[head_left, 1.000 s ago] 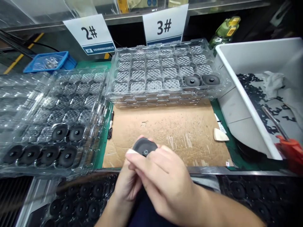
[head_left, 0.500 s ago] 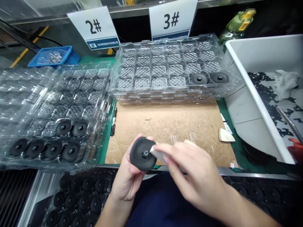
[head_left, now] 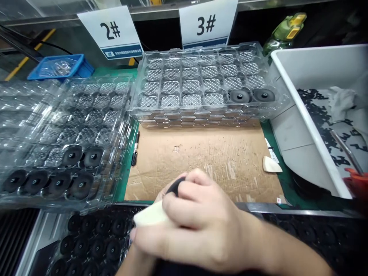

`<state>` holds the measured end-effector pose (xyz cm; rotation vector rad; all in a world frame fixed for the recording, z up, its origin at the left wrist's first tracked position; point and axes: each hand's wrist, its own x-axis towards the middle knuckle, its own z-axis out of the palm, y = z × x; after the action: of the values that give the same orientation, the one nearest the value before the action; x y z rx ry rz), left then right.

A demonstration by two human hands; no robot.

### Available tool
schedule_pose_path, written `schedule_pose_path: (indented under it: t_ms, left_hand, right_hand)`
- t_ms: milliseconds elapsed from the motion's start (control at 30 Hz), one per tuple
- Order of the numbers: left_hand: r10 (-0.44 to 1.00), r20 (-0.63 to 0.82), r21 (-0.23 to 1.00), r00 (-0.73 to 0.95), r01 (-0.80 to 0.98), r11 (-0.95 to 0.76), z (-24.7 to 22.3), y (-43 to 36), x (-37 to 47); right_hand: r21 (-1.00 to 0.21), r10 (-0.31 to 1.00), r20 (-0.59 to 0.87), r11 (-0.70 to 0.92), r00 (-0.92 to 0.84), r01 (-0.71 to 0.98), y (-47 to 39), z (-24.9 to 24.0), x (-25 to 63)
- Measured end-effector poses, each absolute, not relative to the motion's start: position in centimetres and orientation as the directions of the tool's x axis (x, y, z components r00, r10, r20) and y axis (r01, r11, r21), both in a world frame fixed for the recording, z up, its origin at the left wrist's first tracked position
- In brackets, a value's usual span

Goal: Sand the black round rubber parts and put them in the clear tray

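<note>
My right hand [head_left: 201, 222] is closed round a cream wedge-shaped pad [head_left: 150, 215], whose tip sticks out to the left. It lies across a round black part [head_left: 174, 187], leaving only a dark edge of that part showing. Behind it, my left hand [head_left: 164, 190] is mostly covered; its fingers curve round the far side of the black part. Whether the pad touches the part cannot be seen. Both hands are over the near edge of a cardboard sheet [head_left: 195, 153].
Clear trays with black parts stand at the left [head_left: 94, 174] and back [head_left: 201, 109]. A second cream pad [head_left: 271, 165] and a black marker [head_left: 135, 148] lie at the sides. A white bin [head_left: 307, 122] stands right; more black parts fill a lower tray [head_left: 82, 245].
My right hand has swung left and forward over the black part, now covering most of it and my left hand. The pad's tip has moved from the part's centre to the left.
</note>
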<state>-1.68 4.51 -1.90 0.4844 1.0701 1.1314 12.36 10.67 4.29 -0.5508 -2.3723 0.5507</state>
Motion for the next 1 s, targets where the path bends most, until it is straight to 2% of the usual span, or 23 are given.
schedule_pose_path:
  t_ms: [33,100,167,200,300,367,467,533,600,667,700,767,800,867,1000]
  left_hand:
    - [0.898,-0.435,0.760,0.065,-0.508,0.405,-2.0,4.5,-1.7]
    - [0.891,-0.427,0.678,0.155,-0.597,0.429,-1.9,4.4,-1.9]
    - [0.879,-0.411,0.549,0.240,-0.705,0.449,-1.8,4.3,-2.1]
    - [0.874,-0.404,0.483,0.269,-0.749,0.454,-1.7,4.3,-2.2]
    - [0.873,-0.384,0.375,0.301,-0.813,0.446,-1.6,4.4,-2.5]
    - [0.874,-0.364,0.337,0.322,-0.829,0.446,-1.7,4.4,-2.6]
    - [0.877,-0.333,0.322,0.347,-0.832,0.452,-1.9,4.3,-2.6]
    - [0.894,-0.315,0.398,0.318,-0.812,0.428,-2.1,4.2,-2.7]
    - [0.941,-0.271,0.620,0.203,-0.711,0.332,-2.4,4.2,-2.8]
    - [0.987,-0.145,0.900,0.066,-0.406,0.160,-2.8,4.3,-3.0]
    - [0.998,-0.051,0.979,0.030,-0.198,0.056,-3.0,4.4,-3.1]
    - [0.994,0.100,0.984,0.039,0.143,-0.105,-3.4,4.6,-3.3]
    - [0.988,0.144,0.959,0.060,0.236,-0.155,-3.5,4.7,-3.4]
    - [0.978,0.188,0.929,0.089,0.307,-0.207,-3.5,4.9,-3.5]
    - [0.980,0.174,0.936,0.093,0.293,-0.194,-3.4,4.8,-3.7]
  right_hand:
    - [-0.546,0.530,0.490,0.806,-0.692,0.231,11.1,3.8,12.4]
    - [-0.677,0.707,0.424,0.663,-0.566,0.320,12.4,2.1,12.8]
    - [-0.804,0.865,0.245,0.434,-0.438,0.407,13.8,-0.5,13.4]
    - [-0.834,0.900,0.157,0.341,-0.406,0.433,14.3,-2.1,13.7]
    - [-0.833,0.926,0.028,0.230,-0.376,0.504,14.4,-6.5,14.2]
    - [-0.818,0.952,0.041,0.206,-0.302,0.538,13.7,-8.3,14.4]
    - [-0.839,0.975,0.032,0.145,-0.218,0.524,12.4,-8.2,14.6]
    - [-0.866,0.974,0.003,0.116,-0.227,0.485,11.9,-6.9,14.7]
    - [-0.908,0.965,-0.039,0.073,-0.258,0.412,11.5,-5.4,14.7]
    - [-0.954,0.965,-0.096,-0.018,-0.245,0.300,11.1,-4.4,14.7]
    - [-0.969,0.967,-0.122,-0.066,-0.226,0.240,10.9,-4.1,14.7]
    - [-0.980,0.970,-0.158,-0.129,-0.188,0.154,10.4,-3.8,14.9]
    - [-0.981,0.970,-0.159,-0.134,-0.182,0.142,10.2,-3.8,15.0]
    - [-0.982,0.967,-0.160,-0.136,-0.198,0.132,9.8,-3.6,15.1]
    - [-0.977,0.931,-0.213,-0.203,-0.296,0.065,9.3,-2.7,14.8]
